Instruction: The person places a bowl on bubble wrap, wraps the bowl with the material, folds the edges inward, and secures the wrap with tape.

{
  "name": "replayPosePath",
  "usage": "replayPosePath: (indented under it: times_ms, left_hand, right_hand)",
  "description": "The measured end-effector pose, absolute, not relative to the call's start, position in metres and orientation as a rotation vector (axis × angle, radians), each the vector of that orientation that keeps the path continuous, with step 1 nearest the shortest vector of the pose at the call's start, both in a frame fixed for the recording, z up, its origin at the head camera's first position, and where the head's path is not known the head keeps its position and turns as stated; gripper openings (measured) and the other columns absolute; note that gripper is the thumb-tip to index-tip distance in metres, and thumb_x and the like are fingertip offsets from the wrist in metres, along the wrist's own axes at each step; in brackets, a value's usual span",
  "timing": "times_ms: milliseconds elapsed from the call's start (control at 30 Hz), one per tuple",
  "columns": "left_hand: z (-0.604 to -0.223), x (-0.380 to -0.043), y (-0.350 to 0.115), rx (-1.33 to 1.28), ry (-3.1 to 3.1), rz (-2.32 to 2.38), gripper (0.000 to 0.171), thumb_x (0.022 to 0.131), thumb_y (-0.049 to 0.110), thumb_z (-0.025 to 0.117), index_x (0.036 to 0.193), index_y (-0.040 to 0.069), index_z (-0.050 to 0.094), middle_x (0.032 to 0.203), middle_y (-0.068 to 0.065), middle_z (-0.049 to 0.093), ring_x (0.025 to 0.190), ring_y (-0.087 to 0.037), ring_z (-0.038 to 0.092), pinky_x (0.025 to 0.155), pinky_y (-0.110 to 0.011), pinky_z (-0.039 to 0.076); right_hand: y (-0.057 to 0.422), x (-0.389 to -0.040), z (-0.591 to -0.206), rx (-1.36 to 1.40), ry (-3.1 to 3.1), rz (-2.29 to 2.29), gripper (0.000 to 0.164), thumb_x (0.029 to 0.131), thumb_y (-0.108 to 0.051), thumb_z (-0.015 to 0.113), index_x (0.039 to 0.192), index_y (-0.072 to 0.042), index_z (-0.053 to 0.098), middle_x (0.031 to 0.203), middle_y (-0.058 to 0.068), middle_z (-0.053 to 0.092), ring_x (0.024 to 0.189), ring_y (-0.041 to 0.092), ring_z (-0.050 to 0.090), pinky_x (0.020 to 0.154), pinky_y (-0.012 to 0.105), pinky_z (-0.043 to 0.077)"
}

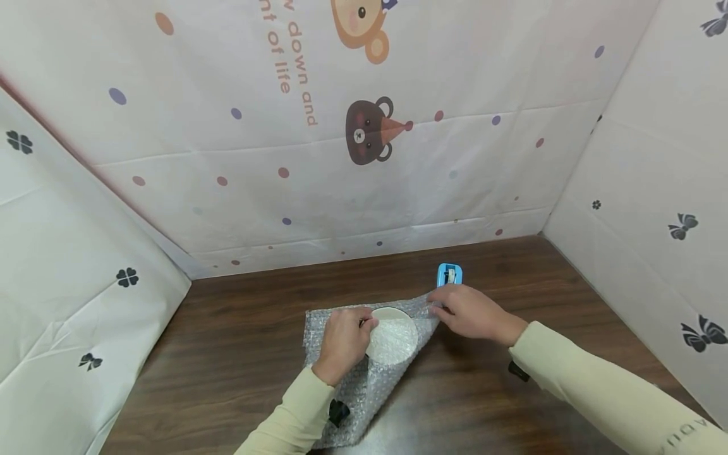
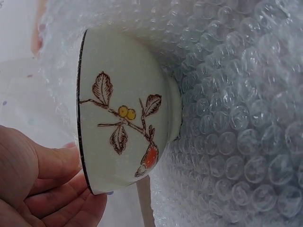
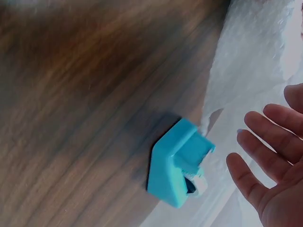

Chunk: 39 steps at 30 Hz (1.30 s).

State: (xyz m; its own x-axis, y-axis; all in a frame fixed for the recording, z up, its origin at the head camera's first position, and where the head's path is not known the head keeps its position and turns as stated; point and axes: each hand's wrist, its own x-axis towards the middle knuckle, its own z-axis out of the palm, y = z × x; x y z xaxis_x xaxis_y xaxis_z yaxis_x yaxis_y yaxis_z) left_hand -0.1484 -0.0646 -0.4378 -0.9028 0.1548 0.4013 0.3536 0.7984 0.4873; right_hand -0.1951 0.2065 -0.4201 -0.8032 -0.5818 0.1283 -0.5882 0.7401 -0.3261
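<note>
A cream bowl (image 2: pixel 123 113) with a dark rim and painted leaves, berries and a red fruit stands mouth up on bubble wrap (image 1: pixel 375 392). In the head view, a translucent layer of that wrap lies across part of the bowl's opening. My left hand (image 1: pixel 344 341) is at the bowl's left rim, its thumb and fingertips holding the edge. To the right, my right hand (image 1: pixel 474 313) holds the wrap's far corner between thumb and fingers. The right wrist view shows this hand's fingers (image 3: pixel 267 158) loosely spread beside the wrap, with the contact unclear there.
A blue tape dispenser (image 1: pixel 449 275) stands just beyond my right hand on the dark wooden table (image 1: pixel 244 373). Printed cloth hangs (image 1: pixel 318 202) at the back, with more cloth on both sides. Dark straps sit at both wrists.
</note>
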Motion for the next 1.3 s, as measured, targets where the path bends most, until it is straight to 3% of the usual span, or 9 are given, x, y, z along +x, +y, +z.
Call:
replayPosePath:
  times_ms: [267,467,600,833,1067,1167,1300]
  left_hand:
    - [-0.437,-0.148,-0.067,-0.41,-2.635,-0.824,0.005,0.09,0.01,0.081,0.094,0.008,0.084,0.095,-0.01,0.082,0.077,-0.02,0.077,0.066,-0.032,0.058]
    - [-0.437,-0.149,-0.067,-0.394,-2.66,-0.833,0.006,0.091,0.01,0.079,0.092,0.007,0.084,0.095,-0.01,0.082,0.081,-0.022,0.078,0.068,-0.034,0.06]
    - [-0.437,-0.15,-0.067,-0.401,-2.657,-0.82,0.005,0.092,0.01,0.079,0.089,0.007,0.083,0.092,-0.008,0.082,0.078,-0.021,0.076,0.068,-0.034,0.059]
    - [-0.439,-0.15,-0.067,-0.391,-2.679,-0.826,0.005,0.092,0.012,0.078,0.09,0.011,0.083,0.099,-0.009,0.082,0.081,-0.021,0.076,0.069,-0.033,0.058]
    - [-0.437,-0.15,-0.068,-0.395,-2.682,-0.834,0.006,0.093,0.013,0.078,0.09,0.012,0.083,0.101,-0.008,0.082,0.083,-0.022,0.077,0.07,-0.032,0.059]
    - [-0.437,-0.15,-0.068,-0.408,-2.672,-0.833,0.006,0.093,0.013,0.078,0.089,0.011,0.083,0.102,-0.009,0.082,0.083,-0.022,0.077,0.068,-0.03,0.057]
    - [-0.437,-0.15,-0.068,-0.424,-2.655,-0.824,0.006,0.092,0.011,0.079,0.087,0.011,0.082,0.101,-0.01,0.082,0.083,-0.022,0.077,0.068,-0.032,0.058]
  right_hand:
    - [0.203,-0.217,-0.429,1.001,-2.857,0.298,0.028,0.099,-0.017,0.071,0.123,-0.002,0.072,0.121,0.013,0.074,0.114,0.029,0.071,0.097,0.054,0.057]
    - [0.194,-0.23,-0.435,0.91,-3.031,0.169,0.04,0.101,-0.023,0.068,0.132,0.001,0.066,0.136,0.02,0.069,0.139,0.041,0.056,0.115,0.075,0.033]
    - [0.191,-0.237,-0.437,0.873,-3.099,0.124,0.038,0.101,-0.023,0.067,0.131,0.0,0.066,0.133,0.017,0.071,0.142,0.041,0.054,0.117,0.079,0.023]
    - [0.185,-0.241,-0.438,0.875,-3.067,0.163,0.032,0.094,-0.008,0.07,0.125,0.0,0.068,0.11,0.014,0.078,0.113,0.034,0.072,0.116,0.08,0.025]
    - [0.183,-0.24,-0.436,0.874,-3.052,0.257,0.042,0.084,0.01,0.063,0.124,0.0,0.068,0.087,0.005,0.078,0.092,0.026,0.076,0.12,0.072,0.029]
    - [0.182,-0.238,-0.435,0.877,-3.024,0.294,0.043,0.082,0.013,0.064,0.122,0.001,0.069,0.094,0.01,0.079,0.094,0.025,0.076,0.114,0.062,0.044]
    - [0.182,-0.236,-0.433,0.858,-2.989,0.395,0.042,0.083,0.013,0.066,0.123,0.001,0.068,0.117,0.017,0.076,0.107,0.029,0.074,0.096,0.048,0.06]
